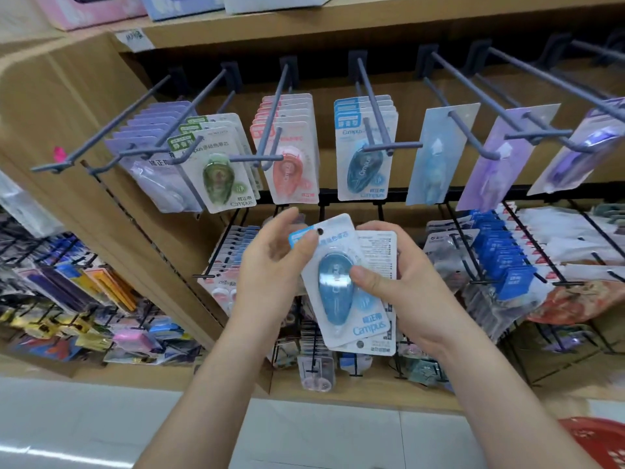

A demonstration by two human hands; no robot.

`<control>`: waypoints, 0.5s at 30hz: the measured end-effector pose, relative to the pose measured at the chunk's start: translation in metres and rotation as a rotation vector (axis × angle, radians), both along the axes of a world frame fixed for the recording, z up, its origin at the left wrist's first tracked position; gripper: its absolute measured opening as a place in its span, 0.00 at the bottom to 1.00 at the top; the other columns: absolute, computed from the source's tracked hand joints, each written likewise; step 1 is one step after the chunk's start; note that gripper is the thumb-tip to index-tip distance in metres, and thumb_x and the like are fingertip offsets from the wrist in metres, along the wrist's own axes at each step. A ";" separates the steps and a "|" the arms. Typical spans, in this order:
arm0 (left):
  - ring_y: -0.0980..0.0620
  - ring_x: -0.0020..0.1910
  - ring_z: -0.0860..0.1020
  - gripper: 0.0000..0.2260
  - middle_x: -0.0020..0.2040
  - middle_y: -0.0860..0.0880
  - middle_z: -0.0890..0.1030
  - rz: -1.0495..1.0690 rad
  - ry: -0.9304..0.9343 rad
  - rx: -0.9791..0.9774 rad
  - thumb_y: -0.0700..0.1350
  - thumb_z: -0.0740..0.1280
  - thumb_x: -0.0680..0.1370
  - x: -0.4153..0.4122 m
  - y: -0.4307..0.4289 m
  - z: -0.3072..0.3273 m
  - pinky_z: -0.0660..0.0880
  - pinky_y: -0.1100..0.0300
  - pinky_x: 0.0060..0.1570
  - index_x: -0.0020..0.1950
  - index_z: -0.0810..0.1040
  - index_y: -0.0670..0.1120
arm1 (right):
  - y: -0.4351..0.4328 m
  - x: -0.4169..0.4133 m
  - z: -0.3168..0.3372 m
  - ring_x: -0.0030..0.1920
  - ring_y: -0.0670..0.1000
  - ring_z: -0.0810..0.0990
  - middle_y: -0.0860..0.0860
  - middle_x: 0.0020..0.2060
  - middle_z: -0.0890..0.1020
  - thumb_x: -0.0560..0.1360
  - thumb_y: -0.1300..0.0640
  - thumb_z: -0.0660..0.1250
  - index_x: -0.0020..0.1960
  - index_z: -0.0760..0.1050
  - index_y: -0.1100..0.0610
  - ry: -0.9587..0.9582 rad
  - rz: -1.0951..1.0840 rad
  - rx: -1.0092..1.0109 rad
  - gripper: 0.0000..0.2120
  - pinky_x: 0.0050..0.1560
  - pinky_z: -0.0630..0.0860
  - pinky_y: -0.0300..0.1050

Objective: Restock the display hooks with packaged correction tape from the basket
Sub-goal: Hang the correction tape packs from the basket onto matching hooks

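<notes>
Bare forearms (209, 384) rise from below. The right hand (406, 286) grips two blue correction tape packs (338, 282) fanned together, thumb pressed on the front blister. The left hand (270, 262) pinches the front pack's top corner, thumb on the blue tab (its other fingers (287, 216) curl behind). Above the fingers, a hook (373, 106) carries matching blue packs (365, 147). Down right of the fingers, a red basket (602, 441) edges in.
</notes>
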State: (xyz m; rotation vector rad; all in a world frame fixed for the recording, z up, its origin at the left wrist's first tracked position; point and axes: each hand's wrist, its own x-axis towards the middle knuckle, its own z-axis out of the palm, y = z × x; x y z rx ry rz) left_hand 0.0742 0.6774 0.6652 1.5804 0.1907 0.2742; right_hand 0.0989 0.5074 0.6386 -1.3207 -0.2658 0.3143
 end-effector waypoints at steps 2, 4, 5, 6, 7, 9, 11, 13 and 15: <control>0.52 0.38 0.82 0.04 0.43 0.49 0.85 -0.020 0.070 -0.103 0.42 0.70 0.78 0.008 -0.001 0.003 0.78 0.61 0.32 0.49 0.83 0.48 | 0.000 -0.001 0.000 0.55 0.54 0.84 0.51 0.53 0.84 0.68 0.58 0.73 0.60 0.74 0.48 -0.059 0.002 -0.048 0.22 0.52 0.82 0.54; 0.51 0.35 0.80 0.06 0.38 0.48 0.84 0.020 0.063 -0.101 0.41 0.71 0.77 0.014 -0.005 0.004 0.78 0.58 0.32 0.41 0.84 0.49 | -0.001 -0.001 -0.001 0.54 0.53 0.84 0.51 0.53 0.84 0.71 0.56 0.72 0.59 0.75 0.47 -0.086 -0.010 -0.059 0.18 0.51 0.83 0.52; 0.50 0.37 0.81 0.09 0.38 0.48 0.84 0.031 0.047 -0.099 0.40 0.71 0.77 0.018 -0.007 0.005 0.79 0.55 0.36 0.38 0.84 0.50 | -0.002 -0.001 -0.001 0.54 0.53 0.84 0.51 0.53 0.84 0.73 0.56 0.70 0.59 0.75 0.46 -0.084 -0.016 -0.050 0.15 0.50 0.83 0.52; 0.50 0.39 0.81 0.10 0.38 0.49 0.84 0.038 0.026 -0.091 0.40 0.71 0.77 0.021 -0.010 0.006 0.80 0.51 0.41 0.37 0.85 0.51 | -0.003 -0.001 -0.002 0.53 0.54 0.84 0.52 0.53 0.84 0.75 0.55 0.68 0.58 0.76 0.45 -0.074 -0.023 -0.043 0.12 0.49 0.83 0.53; 0.50 0.40 0.80 0.10 0.38 0.50 0.84 0.039 -0.007 -0.073 0.40 0.72 0.76 0.025 -0.013 0.009 0.79 0.49 0.45 0.37 0.85 0.51 | -0.006 0.000 -0.002 0.53 0.55 0.84 0.53 0.53 0.84 0.76 0.54 0.67 0.56 0.76 0.43 -0.075 -0.040 -0.042 0.10 0.49 0.83 0.53; 0.54 0.40 0.80 0.08 0.38 0.53 0.84 0.037 -0.099 -0.012 0.40 0.73 0.76 0.030 -0.022 0.019 0.79 0.51 0.46 0.38 0.84 0.51 | -0.011 0.001 0.002 0.51 0.54 0.83 0.55 0.53 0.83 0.77 0.51 0.67 0.54 0.77 0.43 -0.137 -0.094 -0.051 0.07 0.48 0.82 0.52; 0.58 0.38 0.79 0.05 0.37 0.55 0.83 0.014 -0.186 0.024 0.40 0.74 0.75 0.034 -0.032 0.032 0.79 0.58 0.41 0.41 0.83 0.48 | -0.015 0.002 0.008 0.50 0.53 0.83 0.54 0.50 0.83 0.77 0.51 0.67 0.51 0.78 0.42 -0.207 -0.138 -0.045 0.05 0.49 0.82 0.53; 0.60 0.36 0.79 0.04 0.35 0.55 0.82 -0.004 -0.246 0.024 0.38 0.74 0.75 0.039 -0.041 0.043 0.77 0.64 0.37 0.42 0.82 0.46 | -0.017 0.003 0.014 0.51 0.53 0.83 0.49 0.48 0.84 0.77 0.51 0.66 0.49 0.77 0.39 -0.271 -0.165 -0.046 0.06 0.50 0.82 0.54; 0.60 0.35 0.80 0.06 0.35 0.55 0.82 0.002 -0.284 0.025 0.37 0.74 0.74 0.044 -0.047 0.048 0.77 0.64 0.36 0.42 0.81 0.48 | -0.016 0.005 0.015 0.51 0.52 0.83 0.46 0.47 0.84 0.79 0.52 0.66 0.49 0.76 0.38 -0.334 -0.206 -0.084 0.07 0.52 0.81 0.55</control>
